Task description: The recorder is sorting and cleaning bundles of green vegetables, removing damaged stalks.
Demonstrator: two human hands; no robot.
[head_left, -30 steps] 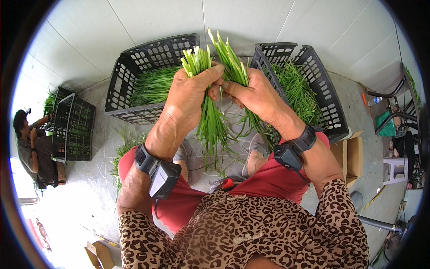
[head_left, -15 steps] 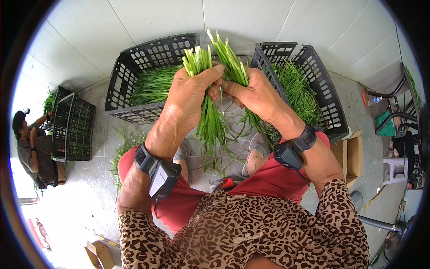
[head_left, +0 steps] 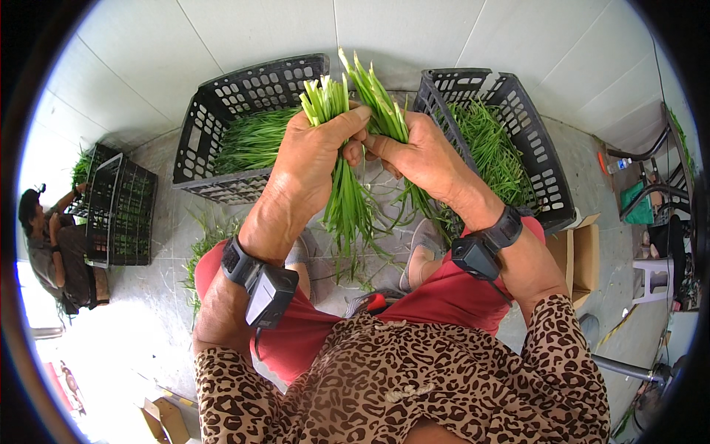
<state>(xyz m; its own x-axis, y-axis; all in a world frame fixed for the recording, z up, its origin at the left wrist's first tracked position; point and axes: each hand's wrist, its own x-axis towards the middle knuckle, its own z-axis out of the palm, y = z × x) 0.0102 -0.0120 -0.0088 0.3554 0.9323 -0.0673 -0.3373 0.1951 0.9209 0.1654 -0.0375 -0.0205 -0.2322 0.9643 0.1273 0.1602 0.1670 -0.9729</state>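
Item: two bundles of slender green stalks, pale at the cut ends, long and leafy below.

Left bundle point(head_left: 346, 196): in the left hand point(head_left: 323, 140), the thumb laid across its stems and the fingers closed round them. Cut ends stand above the grip; leaves hang below it, fanning out over the floor.

Right bundle point(head_left: 381, 100): in the right hand point(head_left: 418, 148), thinner, pinched between thumb and curled fingers, tilted with its tips up and to the left; leaves trail beneath the palm. The two sets of fingers meet, or nearly so, between the bundles; exact contact cannot be told.

Handling, as judged: light; stems fairly firm, leaves limp and easily bruised or creased; surface probably smooth and apt to slide stalk on stalk. Best held at the stiff pale part, just below the cut ends, with even, moderate pressure.

Adjacent: left black crate point(head_left: 222, 180), leaves laid mostly lengthwise inside; right black crate point(head_left: 545, 155), greens more tangled.
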